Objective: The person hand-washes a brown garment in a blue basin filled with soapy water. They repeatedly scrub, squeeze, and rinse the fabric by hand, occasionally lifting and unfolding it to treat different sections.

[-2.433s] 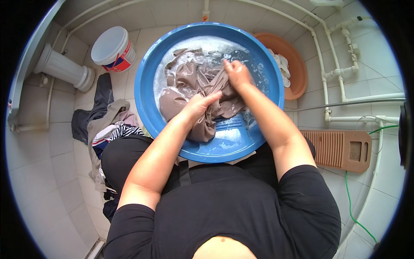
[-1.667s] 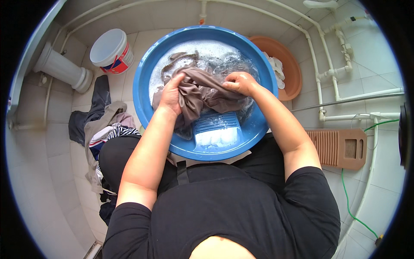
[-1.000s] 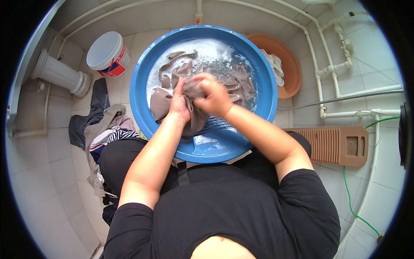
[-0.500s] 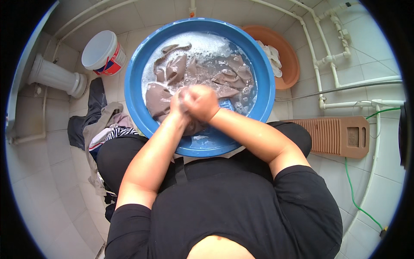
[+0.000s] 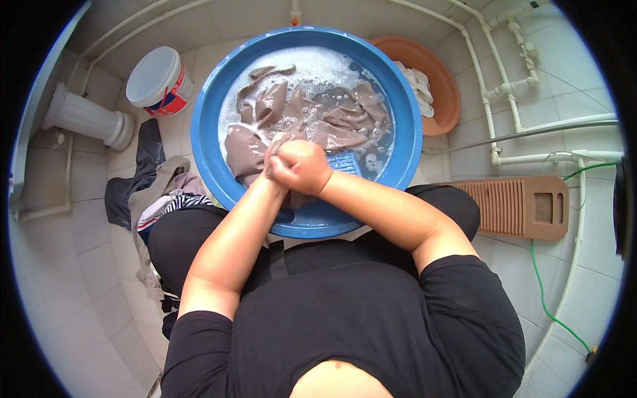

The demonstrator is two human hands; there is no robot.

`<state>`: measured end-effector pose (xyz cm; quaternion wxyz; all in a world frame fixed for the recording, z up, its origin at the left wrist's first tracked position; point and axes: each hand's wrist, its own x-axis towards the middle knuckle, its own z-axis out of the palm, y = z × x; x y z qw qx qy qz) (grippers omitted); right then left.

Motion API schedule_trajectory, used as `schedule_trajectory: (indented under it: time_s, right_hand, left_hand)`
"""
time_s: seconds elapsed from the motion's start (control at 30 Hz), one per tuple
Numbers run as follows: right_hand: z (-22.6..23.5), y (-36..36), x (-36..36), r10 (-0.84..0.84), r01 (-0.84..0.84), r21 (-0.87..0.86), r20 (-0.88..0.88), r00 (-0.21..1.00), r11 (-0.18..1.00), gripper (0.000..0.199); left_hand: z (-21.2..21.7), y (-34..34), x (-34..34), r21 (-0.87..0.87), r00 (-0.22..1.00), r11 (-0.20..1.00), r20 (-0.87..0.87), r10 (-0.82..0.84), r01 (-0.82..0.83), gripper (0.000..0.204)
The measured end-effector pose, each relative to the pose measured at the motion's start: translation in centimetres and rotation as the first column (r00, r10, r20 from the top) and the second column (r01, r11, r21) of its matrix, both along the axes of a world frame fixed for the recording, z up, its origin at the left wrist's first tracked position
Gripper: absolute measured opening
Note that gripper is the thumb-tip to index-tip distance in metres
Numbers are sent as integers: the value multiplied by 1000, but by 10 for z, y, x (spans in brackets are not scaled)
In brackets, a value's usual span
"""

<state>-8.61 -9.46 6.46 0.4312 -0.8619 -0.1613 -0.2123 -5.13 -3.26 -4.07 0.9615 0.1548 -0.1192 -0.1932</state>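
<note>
A brownish-grey garment (image 5: 245, 151) lies soaked in a blue tub (image 5: 413, 142) of sudsy water between my knees. Over the near part of the tub, my two hands are pressed together. Curled into a fist, my right hand (image 5: 305, 167) grips a bunch of the cloth and covers much of my left hand (image 5: 273, 171). The left is closed on the same garment, with its fingers partly hidden. Just right of my hands, a blue ribbed washboard surface (image 5: 345, 163) shows through the water. Folds of the garment spread toward the far side among foam.
At the left stand a white bucket (image 5: 154, 76) and a white pedestal (image 5: 86, 118). A pile of clothes (image 5: 166, 186) lies by my left knee. An orange basin (image 5: 448, 99) with white cloth sits behind the tub. A brown washboard (image 5: 504, 205) is at right, near wall pipes (image 5: 494, 126).
My joined hands have shifted slightly down and left, and turned against each other. More of the blue ribbed surface now shows beside them.
</note>
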Motion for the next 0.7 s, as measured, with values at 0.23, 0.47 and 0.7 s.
schedule_trajectory:
  time_s: [0.23,0.47,0.7]
  right_hand:
    - [-32,-98,46,-269,371,104,-518,812,923,40]
    - [-54,-124,35,99,183,302,-722,685,936,29]
    - [27,-4,-2,289,-249,248,-139,947,936,30]
  left_hand:
    - [114,8,-5,706,946,650,-319,-61,281,37]
    - [93,33,32,311,860,922,-508,-43,230,25]
    - [73,35,14,283,851,934,-524,-41,219,27]
